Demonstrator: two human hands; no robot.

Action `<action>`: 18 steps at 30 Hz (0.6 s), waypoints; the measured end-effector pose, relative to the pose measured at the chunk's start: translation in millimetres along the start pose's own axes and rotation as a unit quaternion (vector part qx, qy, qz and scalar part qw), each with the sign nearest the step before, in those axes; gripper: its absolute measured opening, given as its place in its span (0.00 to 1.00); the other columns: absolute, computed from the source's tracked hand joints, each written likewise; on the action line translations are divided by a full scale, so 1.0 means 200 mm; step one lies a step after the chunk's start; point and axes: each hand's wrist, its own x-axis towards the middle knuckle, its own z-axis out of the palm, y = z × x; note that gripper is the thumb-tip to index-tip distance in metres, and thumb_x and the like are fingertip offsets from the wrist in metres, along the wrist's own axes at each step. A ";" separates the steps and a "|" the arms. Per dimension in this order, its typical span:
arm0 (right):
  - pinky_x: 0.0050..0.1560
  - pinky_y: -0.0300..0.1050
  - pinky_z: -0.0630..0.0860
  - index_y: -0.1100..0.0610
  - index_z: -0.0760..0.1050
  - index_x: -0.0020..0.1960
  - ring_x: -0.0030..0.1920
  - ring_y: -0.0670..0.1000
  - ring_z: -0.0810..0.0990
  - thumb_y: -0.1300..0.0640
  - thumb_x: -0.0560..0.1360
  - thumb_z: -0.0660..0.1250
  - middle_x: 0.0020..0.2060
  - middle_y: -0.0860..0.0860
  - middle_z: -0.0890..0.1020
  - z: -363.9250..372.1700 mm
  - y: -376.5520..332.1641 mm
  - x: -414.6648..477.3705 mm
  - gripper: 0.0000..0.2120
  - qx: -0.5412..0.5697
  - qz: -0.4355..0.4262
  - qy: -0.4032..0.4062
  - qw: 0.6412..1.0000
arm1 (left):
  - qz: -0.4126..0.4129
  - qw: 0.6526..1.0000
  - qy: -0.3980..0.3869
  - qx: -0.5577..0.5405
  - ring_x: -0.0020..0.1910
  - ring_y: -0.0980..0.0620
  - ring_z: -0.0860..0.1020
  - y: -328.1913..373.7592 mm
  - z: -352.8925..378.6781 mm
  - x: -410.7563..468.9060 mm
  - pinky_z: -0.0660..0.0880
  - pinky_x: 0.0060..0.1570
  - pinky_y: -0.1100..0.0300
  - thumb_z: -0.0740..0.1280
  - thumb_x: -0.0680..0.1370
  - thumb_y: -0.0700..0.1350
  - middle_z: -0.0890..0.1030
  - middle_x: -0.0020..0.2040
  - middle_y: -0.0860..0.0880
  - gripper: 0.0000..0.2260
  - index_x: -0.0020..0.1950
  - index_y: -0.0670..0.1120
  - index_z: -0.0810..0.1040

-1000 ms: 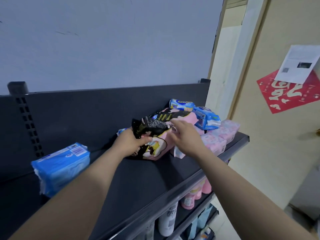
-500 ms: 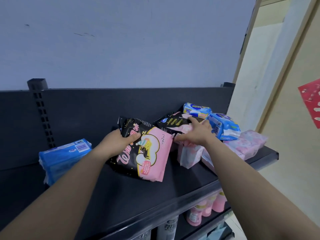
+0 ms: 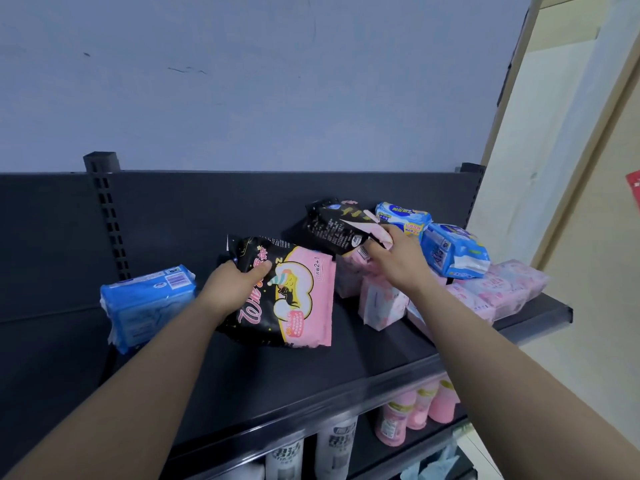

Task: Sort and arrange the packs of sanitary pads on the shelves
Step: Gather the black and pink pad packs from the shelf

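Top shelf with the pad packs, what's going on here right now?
A person is sorting sanitary pad packs on the dark shelf. The left hand grips a black-and-pink pack by its upper corner, in the middle of the shelf. The right hand holds a second black-and-pink pack, tilted above the jumbled pile at the right end, where blue packs sit on pale pink packs. One lone blue pack lies apart on the left.
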 end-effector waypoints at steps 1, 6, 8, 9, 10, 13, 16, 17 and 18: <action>0.61 0.52 0.70 0.52 0.75 0.60 0.60 0.56 0.70 0.43 0.68 0.61 0.52 0.51 0.80 0.01 -0.01 -0.02 0.24 0.008 -0.020 -0.004 1.000 | 0.001 1.000 0.014 -0.004 0.51 0.46 0.78 0.00 0.00 -0.01 0.75 0.54 0.51 0.66 0.75 0.63 0.80 0.53 0.46 0.26 0.57 0.41 0.75; 0.61 0.45 0.64 0.52 0.72 0.66 0.64 0.54 0.65 0.50 0.75 0.65 0.59 0.50 0.77 0.04 -0.02 -0.12 0.20 0.012 -0.066 -0.010 0.998 | 0.011 0.997 0.078 -0.017 0.54 0.44 0.74 0.05 -0.02 -0.06 0.70 0.53 0.52 0.63 0.77 0.62 0.75 0.53 0.46 0.24 0.57 0.41 0.72; 0.59 0.41 0.61 0.51 0.69 0.69 0.66 0.53 0.64 0.51 0.75 0.66 0.63 0.49 0.75 0.05 -0.03 -0.15 0.22 0.017 -0.075 -0.022 0.997 | 0.006 0.996 0.079 -0.042 0.54 0.46 0.73 0.04 -0.05 -0.08 0.70 0.54 0.52 0.63 0.77 0.64 0.75 0.55 0.48 0.24 0.57 0.44 0.70; 0.59 0.39 0.59 0.50 0.67 0.71 0.67 0.52 0.63 0.51 0.75 0.66 0.65 0.49 0.73 0.06 -0.03 -0.17 0.25 0.017 -0.081 -0.037 0.996 | 0.005 0.995 0.075 -0.064 0.55 0.47 0.74 0.03 -0.06 -0.09 0.70 0.56 0.52 0.63 0.76 0.64 0.76 0.56 0.49 0.25 0.59 0.44 0.71; 0.60 0.38 0.58 0.48 0.65 0.73 0.67 0.50 0.61 0.50 0.75 0.66 0.67 0.50 0.71 0.07 -0.04 -0.19 0.27 0.020 -0.084 -0.057 0.995 | 0.004 0.994 0.071 -0.088 0.57 0.47 0.75 0.02 -0.07 -0.09 0.71 0.58 0.51 0.64 0.75 0.65 0.77 0.58 0.50 0.26 0.61 0.45 0.72; 0.66 0.40 0.60 0.43 0.61 0.75 0.68 0.46 0.60 0.48 0.72 0.68 0.68 0.54 0.68 0.14 -0.06 -0.24 0.34 0.032 -0.087 -0.112 0.989 | 0.003 0.989 0.075 -0.125 0.59 0.47 0.76 -0.01 -0.11 -0.13 0.71 0.63 0.48 0.64 0.75 0.65 0.78 0.60 0.51 0.27 0.66 0.49 0.71; 0.68 0.39 0.60 0.40 0.59 0.75 0.59 0.36 0.61 0.45 0.69 0.69 0.67 0.53 0.65 0.21 -0.12 -0.27 0.37 0.062 -0.091 -0.129 0.986 | 0.027 0.987 0.081 -0.136 0.58 0.50 0.77 -0.03 -0.18 -0.18 0.72 0.60 0.52 0.64 0.77 0.62 0.79 0.58 0.53 0.21 0.64 0.51 0.72; 0.66 0.38 0.60 0.41 0.59 0.75 0.57 0.34 0.60 0.47 0.70 0.70 0.67 0.53 0.65 0.23 -0.14 -0.28 0.36 0.070 -0.099 -0.129 0.984 | 0.036 0.986 0.087 -0.140 0.57 0.51 0.77 -0.04 -0.21 -0.20 0.72 0.58 0.54 0.64 0.78 0.61 0.79 0.57 0.54 0.20 0.64 0.51 0.72; 0.65 0.37 0.59 0.41 0.60 0.75 0.56 0.33 0.59 0.49 0.71 0.71 0.68 0.52 0.64 0.25 -0.17 -0.28 0.36 0.078 -0.105 -0.128 0.983 | 0.042 0.984 0.095 -0.145 0.56 0.51 0.78 -0.05 -0.25 -0.22 0.72 0.57 0.55 0.64 0.78 0.61 0.80 0.57 0.54 0.19 0.64 0.52 0.73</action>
